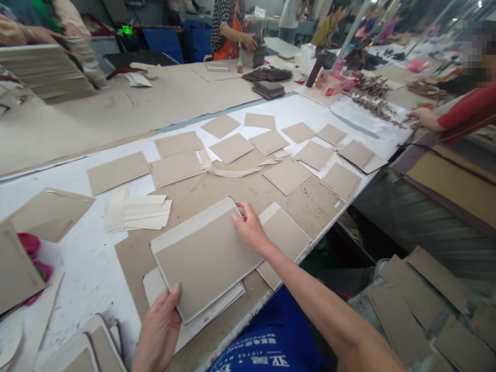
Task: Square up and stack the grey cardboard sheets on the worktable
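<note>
Between my two hands is a beige board panel (205,258) with a paler strip along its far edge, tilted a little above the table. My left hand (160,320) grips its near left edge, thumb on top. At the far right corner my right hand (250,227) pinches the panel, fingers curled under. Beneath it lies a similar pale panel (211,318), mostly covered. Another panel (287,232) with a pale strip rests to the right, partly behind my right forearm. A fan of white strips (137,211) lies to the left.
Several beige cards (230,148) are spread over the white table sheet (116,279). A curved pale strip (244,169) lies among them. More panels (89,349) are stacked at the near left. Loose boards (414,294) sit low on the right. A co-worker's red sleeve (467,113) is at the right.
</note>
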Available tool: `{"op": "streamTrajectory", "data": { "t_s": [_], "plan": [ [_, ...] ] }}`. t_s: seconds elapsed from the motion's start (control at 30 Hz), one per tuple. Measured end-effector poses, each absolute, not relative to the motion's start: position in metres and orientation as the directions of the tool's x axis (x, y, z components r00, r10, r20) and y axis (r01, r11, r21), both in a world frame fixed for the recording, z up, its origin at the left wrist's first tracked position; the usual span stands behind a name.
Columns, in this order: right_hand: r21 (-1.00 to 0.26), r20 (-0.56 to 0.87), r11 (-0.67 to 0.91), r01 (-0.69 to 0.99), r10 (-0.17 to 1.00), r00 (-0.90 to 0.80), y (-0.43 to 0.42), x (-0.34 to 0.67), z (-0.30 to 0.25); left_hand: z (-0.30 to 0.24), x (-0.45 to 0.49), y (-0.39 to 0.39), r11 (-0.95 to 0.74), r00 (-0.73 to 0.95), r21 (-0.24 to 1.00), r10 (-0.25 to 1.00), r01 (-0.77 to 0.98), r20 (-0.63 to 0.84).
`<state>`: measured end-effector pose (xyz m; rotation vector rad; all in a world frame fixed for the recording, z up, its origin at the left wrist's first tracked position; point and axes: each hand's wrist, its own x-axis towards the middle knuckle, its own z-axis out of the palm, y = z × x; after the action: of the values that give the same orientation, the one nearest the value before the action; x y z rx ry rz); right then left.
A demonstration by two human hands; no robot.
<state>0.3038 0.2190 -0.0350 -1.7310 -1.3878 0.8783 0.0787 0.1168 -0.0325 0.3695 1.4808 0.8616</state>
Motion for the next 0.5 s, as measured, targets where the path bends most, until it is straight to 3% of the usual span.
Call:
{"op": "streamTrajectory", "data": {
  "t_s": [0.07, 0.17, 0.33, 0.5],
  "plan": [
    [-0.831, -0.078, -0.188, 0.523, 0.971, 0.226, 0.228, 0.345, -0.040, -0.034, 0.112, 0.135, 0.665, 0.010, 0.656, 0.705, -0.356, -0.709],
    [-0.746, -0.099, -0.272, 0.608, 0.948, 0.303, 0.233, 0.404, -0.053, -0.049, 0.168, 0.156, 0.677, 0.082, 0.631, 0.704, -0.379, -0.706],
    [-0.570, -0.139, -0.410, 0.712, 0.902, 0.408, 0.227, 0.475, -0.080, -0.083, 0.230, 0.162, 0.691, 0.047, 0.676, 0.707, -0.257, -0.705],
    [-0.381, -0.150, -0.457, 0.804, 0.889, 0.434, 0.236, 0.514, -0.087, -0.097, 0.231, 0.157, 0.681, -0.002, 0.727, 0.730, -0.093, -0.684]
  ]
}}
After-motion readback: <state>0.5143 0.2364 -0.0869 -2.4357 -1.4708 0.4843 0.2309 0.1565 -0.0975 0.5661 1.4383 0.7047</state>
